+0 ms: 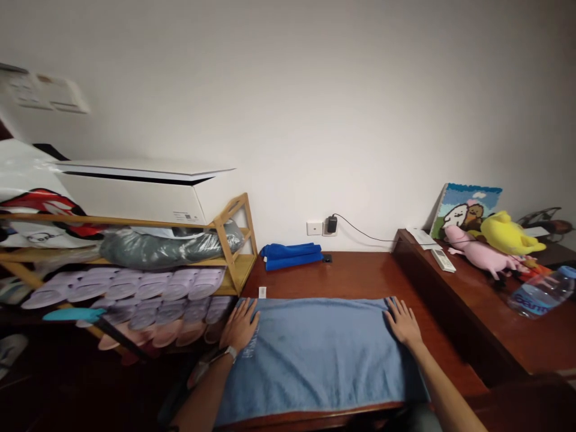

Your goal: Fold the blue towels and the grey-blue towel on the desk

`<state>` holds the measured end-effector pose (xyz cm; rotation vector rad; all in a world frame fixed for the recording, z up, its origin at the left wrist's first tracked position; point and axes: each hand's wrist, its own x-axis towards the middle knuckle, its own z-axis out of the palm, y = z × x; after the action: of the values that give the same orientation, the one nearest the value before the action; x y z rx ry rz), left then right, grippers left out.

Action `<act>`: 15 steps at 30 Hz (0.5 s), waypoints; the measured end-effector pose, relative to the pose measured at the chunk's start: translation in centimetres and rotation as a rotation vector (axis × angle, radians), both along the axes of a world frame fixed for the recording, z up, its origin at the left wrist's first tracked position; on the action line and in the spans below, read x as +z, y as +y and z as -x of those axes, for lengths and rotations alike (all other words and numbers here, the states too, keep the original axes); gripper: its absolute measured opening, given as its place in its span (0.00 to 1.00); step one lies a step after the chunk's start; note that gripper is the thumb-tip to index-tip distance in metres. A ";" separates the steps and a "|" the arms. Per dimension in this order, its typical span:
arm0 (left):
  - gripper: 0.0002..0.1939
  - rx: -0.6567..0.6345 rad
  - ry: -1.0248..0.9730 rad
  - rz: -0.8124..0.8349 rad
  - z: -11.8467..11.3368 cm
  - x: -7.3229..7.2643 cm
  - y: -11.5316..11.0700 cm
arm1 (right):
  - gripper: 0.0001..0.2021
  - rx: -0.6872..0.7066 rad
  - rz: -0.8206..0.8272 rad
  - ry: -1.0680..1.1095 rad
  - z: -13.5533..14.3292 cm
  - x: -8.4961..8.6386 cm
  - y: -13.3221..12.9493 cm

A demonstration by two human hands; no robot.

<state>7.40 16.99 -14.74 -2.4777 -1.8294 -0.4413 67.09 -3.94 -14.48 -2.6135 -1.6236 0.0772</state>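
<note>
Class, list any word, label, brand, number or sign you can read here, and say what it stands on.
No text reads clearly.
Blue towel: pale lettering beside the left hand, blurred.
Bottle: label lettering, blurred.
White box: print and square code, too small.
Wall panels: blurred.
White tag: too small.

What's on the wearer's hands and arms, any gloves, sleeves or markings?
Left hand: no glove, pale grey or silvery watch or band round the wrist. Right hand: no glove, nothing on the wrist. Both forearms are bare as far as the view shows, with no sleeves or clear markings. Too small to rule out a thin ring.
</note>
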 end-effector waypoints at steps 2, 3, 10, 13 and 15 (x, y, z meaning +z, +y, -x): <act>0.31 0.003 0.000 0.003 0.1 -0.1 0.0 | 0.36 0.028 -0.008 0.018 -0.1 -1.0 -0.8; 0.31 0.003 0.002 0.005 0.1 -0.1 0.1 | 0.37 0.030 -0.006 0.029 -0.1 -1.5 -1.1; 0.32 0.003 0.017 0.017 0.2 -0.1 0.1 | 0.36 -0.006 -0.040 0.026 0.2 -2.2 -1.4; 0.31 0.004 0.015 0.009 0.2 0.0 0.1 | 0.37 -0.015 -0.045 0.065 -0.1 -1.6 -1.1; 0.31 0.004 0.012 0.001 0.2 0.2 0.1 | 0.37 -0.030 -0.042 0.110 -1.0 -0.9 -0.5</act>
<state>7.22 17.07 -14.58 -2.4715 -1.8306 -0.4248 68.06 -4.44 -15.42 -2.5528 -1.5328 0.1793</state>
